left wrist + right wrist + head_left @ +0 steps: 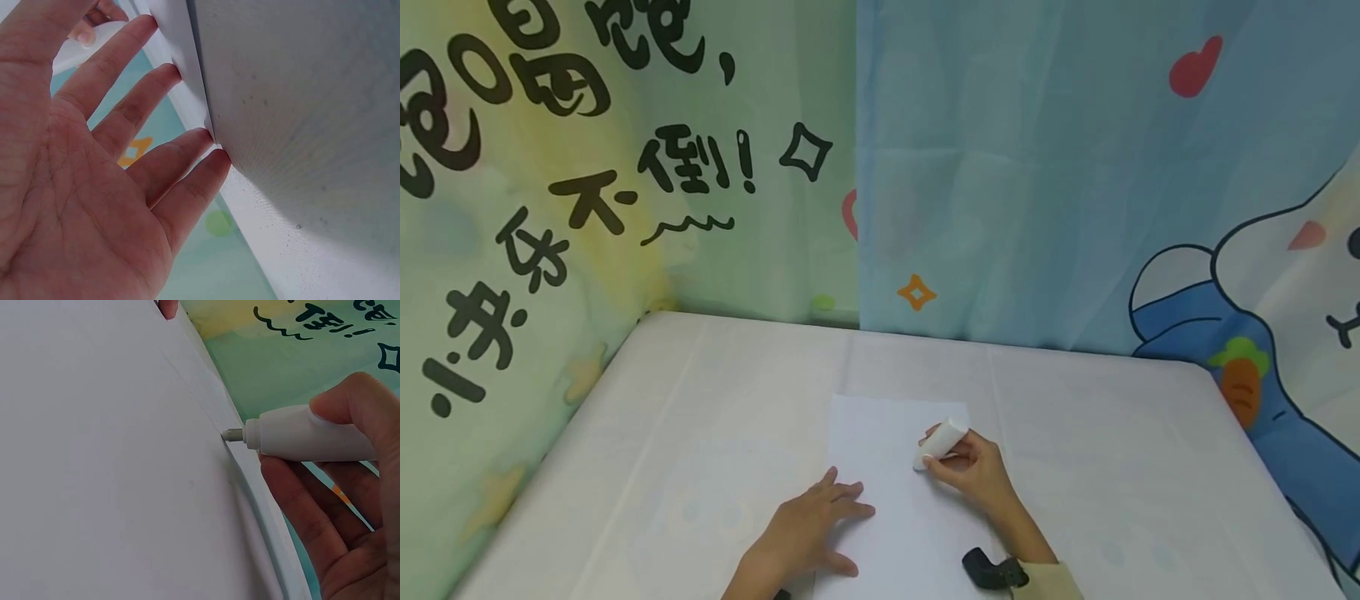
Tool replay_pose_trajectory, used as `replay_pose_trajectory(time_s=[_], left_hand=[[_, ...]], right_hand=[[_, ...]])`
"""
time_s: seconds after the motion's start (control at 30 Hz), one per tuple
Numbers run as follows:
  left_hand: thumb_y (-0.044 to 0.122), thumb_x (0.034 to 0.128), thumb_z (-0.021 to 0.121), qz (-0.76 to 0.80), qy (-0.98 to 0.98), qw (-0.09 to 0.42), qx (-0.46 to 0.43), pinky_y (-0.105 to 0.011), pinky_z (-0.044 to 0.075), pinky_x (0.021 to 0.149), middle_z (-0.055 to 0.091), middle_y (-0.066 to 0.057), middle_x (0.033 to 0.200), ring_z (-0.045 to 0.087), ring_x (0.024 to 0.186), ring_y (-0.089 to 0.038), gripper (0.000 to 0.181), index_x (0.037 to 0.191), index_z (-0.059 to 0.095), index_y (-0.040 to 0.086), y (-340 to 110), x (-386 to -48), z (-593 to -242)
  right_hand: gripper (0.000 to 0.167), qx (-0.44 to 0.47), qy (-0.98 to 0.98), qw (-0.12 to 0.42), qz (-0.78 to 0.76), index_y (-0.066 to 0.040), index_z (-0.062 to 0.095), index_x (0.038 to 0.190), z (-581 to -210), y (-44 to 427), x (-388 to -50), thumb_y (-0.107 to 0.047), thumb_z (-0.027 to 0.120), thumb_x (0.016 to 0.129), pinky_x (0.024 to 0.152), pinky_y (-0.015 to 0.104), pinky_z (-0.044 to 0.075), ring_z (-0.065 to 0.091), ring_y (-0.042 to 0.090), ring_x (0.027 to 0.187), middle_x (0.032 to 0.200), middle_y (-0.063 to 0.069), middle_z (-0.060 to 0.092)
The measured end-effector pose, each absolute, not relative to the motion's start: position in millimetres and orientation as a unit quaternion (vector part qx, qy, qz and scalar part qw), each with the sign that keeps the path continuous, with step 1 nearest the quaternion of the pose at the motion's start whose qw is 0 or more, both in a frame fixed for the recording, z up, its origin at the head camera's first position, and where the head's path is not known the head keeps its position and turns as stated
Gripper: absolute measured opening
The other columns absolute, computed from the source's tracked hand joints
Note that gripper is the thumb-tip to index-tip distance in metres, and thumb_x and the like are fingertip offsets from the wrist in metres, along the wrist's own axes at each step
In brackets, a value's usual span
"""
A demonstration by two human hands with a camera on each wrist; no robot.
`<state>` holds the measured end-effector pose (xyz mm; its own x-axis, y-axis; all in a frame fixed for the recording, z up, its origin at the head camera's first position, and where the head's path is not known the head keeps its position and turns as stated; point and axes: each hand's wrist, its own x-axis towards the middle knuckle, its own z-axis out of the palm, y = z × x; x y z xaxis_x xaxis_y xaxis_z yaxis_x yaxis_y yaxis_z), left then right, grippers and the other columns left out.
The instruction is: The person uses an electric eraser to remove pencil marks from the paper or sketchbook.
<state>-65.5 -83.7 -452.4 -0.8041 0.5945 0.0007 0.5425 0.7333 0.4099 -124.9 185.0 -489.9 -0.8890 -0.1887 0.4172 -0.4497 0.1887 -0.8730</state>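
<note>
Over paper, the right hand partly covers a white tool.

Cartoon-printed curtains around a table suggest a booth.

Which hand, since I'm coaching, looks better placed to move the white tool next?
Probably the right hand: it holds the white tool, grey tip near the paper. The left hand, spread at the paper's edge, holds nothing.

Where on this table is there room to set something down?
The table left of the left hand, right of the right hand, and behind the paper toward the backdrop looks bare. Crowded: the paper around both hands and the white tool.
</note>
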Motion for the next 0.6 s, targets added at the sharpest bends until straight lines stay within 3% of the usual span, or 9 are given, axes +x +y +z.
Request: replay_pose_trajectory(time_s=[0.6], left_hand=[[0.041, 0.0625, 0.086, 0.191, 0.930, 0.082, 0.302, -0.050, 0.056, 0.086, 0.057, -0.001, 0.139, 0.046, 0.134, -0.037, 0.066, 0.124, 0.066, 0.025, -84.3, -63.9, -452.8]], right_hand=[[0.031, 0.198, -0.767, 0.087, 0.604, 0.010, 0.064, 0.102, -486.8, 183.1, -120.1, 0.011, 0.076, 0.074, 0.065, 0.021, 0.058, 0.068, 0.003, 0.082, 0.091, 0.024, 0.071]])
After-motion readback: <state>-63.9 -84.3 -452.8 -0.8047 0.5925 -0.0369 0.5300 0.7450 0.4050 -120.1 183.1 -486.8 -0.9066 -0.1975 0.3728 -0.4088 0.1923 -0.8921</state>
